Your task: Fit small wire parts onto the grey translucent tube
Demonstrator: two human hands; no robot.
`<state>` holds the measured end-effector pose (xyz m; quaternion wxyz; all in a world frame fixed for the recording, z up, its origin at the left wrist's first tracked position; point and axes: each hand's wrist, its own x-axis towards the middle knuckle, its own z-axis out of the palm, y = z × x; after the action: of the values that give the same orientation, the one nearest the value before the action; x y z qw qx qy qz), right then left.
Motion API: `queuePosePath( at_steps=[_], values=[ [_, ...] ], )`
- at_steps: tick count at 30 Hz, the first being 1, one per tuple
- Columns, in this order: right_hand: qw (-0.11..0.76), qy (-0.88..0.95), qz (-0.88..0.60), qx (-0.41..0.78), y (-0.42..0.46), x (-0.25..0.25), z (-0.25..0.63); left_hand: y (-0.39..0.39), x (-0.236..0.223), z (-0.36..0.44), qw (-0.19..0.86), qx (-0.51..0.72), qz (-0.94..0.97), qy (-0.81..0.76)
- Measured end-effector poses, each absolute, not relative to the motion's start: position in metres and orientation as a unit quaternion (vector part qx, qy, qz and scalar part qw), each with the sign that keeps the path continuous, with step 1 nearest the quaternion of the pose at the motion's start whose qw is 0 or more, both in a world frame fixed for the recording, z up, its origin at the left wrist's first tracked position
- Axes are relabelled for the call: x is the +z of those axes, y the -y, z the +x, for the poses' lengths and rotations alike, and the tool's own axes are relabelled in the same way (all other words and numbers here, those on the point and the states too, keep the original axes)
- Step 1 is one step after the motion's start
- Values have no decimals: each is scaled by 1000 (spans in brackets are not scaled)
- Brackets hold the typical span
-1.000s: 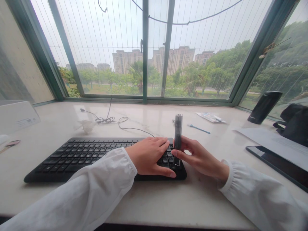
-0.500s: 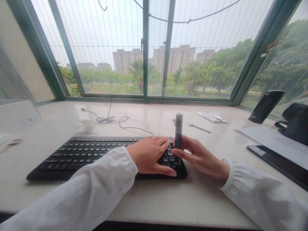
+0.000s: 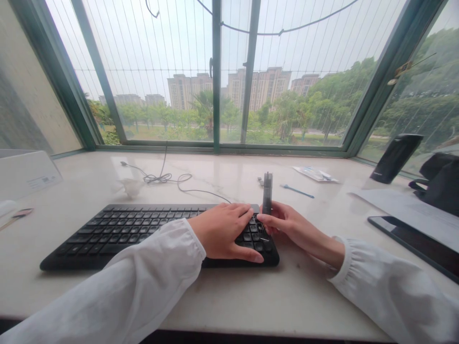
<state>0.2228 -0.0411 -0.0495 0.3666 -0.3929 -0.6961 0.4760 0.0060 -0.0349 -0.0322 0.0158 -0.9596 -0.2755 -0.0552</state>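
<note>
A black keyboard (image 3: 118, 229) lies flat on the pale tabletop. My left hand (image 3: 225, 229) rests palm down across its right part, fingers stretched out and thumb apart, hiding many of the keys. Over the number keys at the right end, my right hand (image 3: 283, 220) is closed around a grey, partly see-through keycap puller (image 3: 267, 196). The puller stands nearly upright, with its thin wire prongs pointing down at the keys. Whether the wires have hold of a key I cannot tell.
Behind the keyboard are a coiled cable (image 3: 158, 177), a crumpled clear wrapper (image 3: 129, 188) and a thin blue stick (image 3: 297, 191). A phone (image 3: 416, 243), white paper (image 3: 401, 210) and a black upright case (image 3: 396, 157) are on the right. A white box (image 3: 28, 172) stands left.
My right hand has shifted its grip on the keycap puller, with the thumb higher now. The puller's top sits slightly lower, and its wires show more plainly. My left hand has stayed put.
</note>
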Motion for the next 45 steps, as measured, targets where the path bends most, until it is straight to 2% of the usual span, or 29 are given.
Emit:
queuePosePath(
  at_steps=[11, 32, 39, 45],
  values=[
    [383, 727, -334, 462, 48, -52, 222, 36, -28, 7, 6, -46, -958, 285],
    [361, 617, -430, 552, 44, -51, 222, 36, -30, 7, 17, -42, -958, 285],
    [364, 690, -416, 466, 50, -49, 220, 37, -29, 7, 15, -45, -957, 286],
    [384, 715, -375, 448, 48, -50, 219, 37, -28, 7, 14, -45, -957, 286]
  ],
)
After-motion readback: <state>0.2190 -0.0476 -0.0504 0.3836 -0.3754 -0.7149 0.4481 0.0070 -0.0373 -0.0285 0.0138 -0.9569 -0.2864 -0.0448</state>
